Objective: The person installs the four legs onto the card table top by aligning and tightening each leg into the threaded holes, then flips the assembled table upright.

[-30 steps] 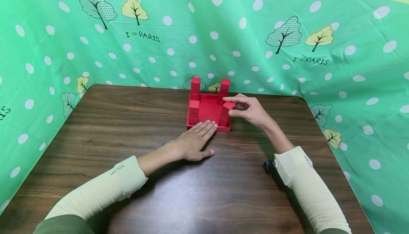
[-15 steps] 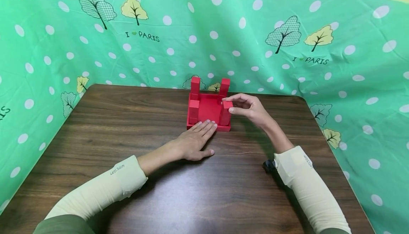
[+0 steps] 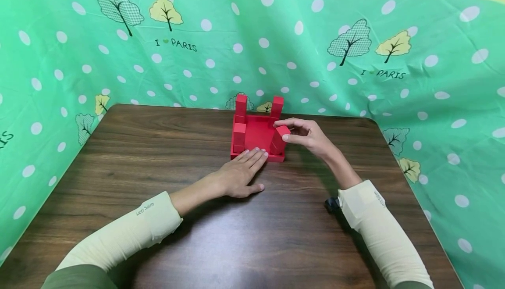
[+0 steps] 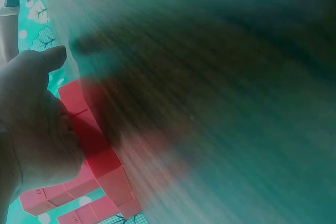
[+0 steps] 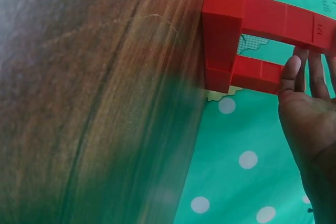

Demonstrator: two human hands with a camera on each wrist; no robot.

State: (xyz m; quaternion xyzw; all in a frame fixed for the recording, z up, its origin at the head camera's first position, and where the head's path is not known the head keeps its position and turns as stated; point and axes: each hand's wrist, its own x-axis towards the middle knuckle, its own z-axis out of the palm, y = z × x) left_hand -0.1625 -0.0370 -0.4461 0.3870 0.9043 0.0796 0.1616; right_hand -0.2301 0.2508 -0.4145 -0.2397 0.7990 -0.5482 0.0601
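A red square tray (image 3: pixel 258 134) with low walls stands on the table, with a red post rising at each corner. My right hand (image 3: pixel 311 139) pinches the top of the near right post (image 3: pixel 278 143) between thumb and fingers. The top of this post is turned at an angle to its lower part. In the right wrist view, seams cross the same post (image 5: pixel 278 18), and the right hand (image 5: pixel 315 116) is at its end. My left hand (image 3: pixel 238 177) lies with straight fingers on the tray's near wall, thumb apart on the table. In the left wrist view, the left hand (image 4: pixel 39 129) covers part of the tray.
The near left post (image 3: pixel 239 139) stands close to my left fingertips. Two more posts are at the back, the far left post (image 3: pixel 241 107) and the far right post (image 3: pixel 277 107). Behind the brown wooden table (image 3: pixel 158 148) hangs a green dotted curtain (image 3: pixel 221 30).
The near right post's top was angled, then squared with the tray, and is angled again now. My right fingers shifted slightly around it. The left hand and tray stayed in place.
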